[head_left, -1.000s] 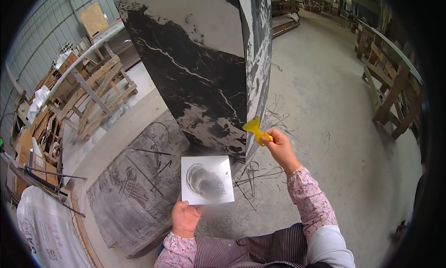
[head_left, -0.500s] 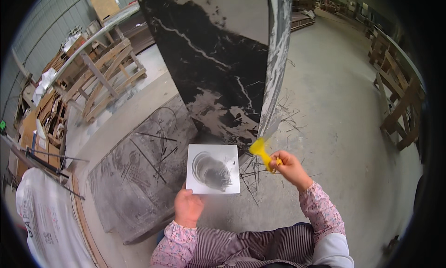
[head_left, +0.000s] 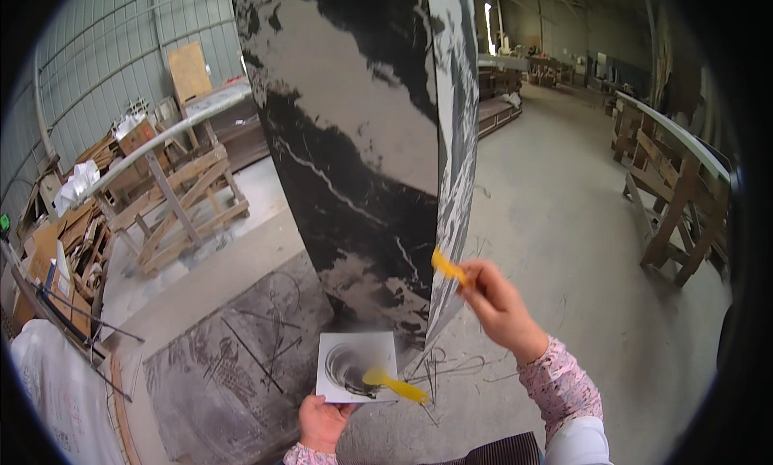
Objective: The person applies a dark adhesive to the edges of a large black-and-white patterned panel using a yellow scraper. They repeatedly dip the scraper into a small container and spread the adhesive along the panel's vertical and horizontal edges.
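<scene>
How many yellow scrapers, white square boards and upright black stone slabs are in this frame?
Yellow scrapers: 2, one in the right hand at the slab edge, one on the board
White square boards: 1, held by the left hand
Black stone slabs: 1
Total: 4

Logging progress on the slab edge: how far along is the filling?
Done: cannot tell which stretches are already filled. In hand: right hand presses a yellow scraper to the edge of the upright black marble slab; left hand holds a white square palette with grey paste and a second yellow scraper. Left: the edge above the scraper looks untouched.
</scene>
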Available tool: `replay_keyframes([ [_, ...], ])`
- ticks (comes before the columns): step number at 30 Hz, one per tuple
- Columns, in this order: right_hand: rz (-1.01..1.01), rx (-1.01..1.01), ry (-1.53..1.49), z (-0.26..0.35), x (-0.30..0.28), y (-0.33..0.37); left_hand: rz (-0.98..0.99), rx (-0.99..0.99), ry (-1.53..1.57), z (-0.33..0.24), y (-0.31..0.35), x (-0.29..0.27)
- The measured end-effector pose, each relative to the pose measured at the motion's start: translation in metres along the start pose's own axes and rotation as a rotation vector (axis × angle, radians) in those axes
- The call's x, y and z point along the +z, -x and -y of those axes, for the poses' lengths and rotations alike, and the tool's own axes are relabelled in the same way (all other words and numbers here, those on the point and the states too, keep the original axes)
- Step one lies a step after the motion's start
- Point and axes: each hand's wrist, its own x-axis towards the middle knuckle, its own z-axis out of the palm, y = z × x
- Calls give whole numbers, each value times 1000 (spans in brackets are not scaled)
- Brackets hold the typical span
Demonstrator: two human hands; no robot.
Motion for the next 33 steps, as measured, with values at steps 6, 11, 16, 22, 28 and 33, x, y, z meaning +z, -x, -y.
replay_keyframes([
  [6, -352, -428, 325, 75, -16, -99, 33, -26, 4, -1, -14, -13],
  [11, -465, -598, 522, 111, -22, -164, 109, -71, 48, -2, -7, 0],
  [16, -516, -672, 589, 131, -18, -185, 91, -104, 116, -1, -14, -9],
  [22, -551, -721, 649, 157, -18, -206, 148, -104, 213, -2, -27, -33],
  [28, -570, -720, 678, 168, -18, -227, 184, -120, 228, -1, -31, -34],
  [33, -562, -631, 699, 172, -15, -229, 184, -125, 235, 0, -38, -45],
])
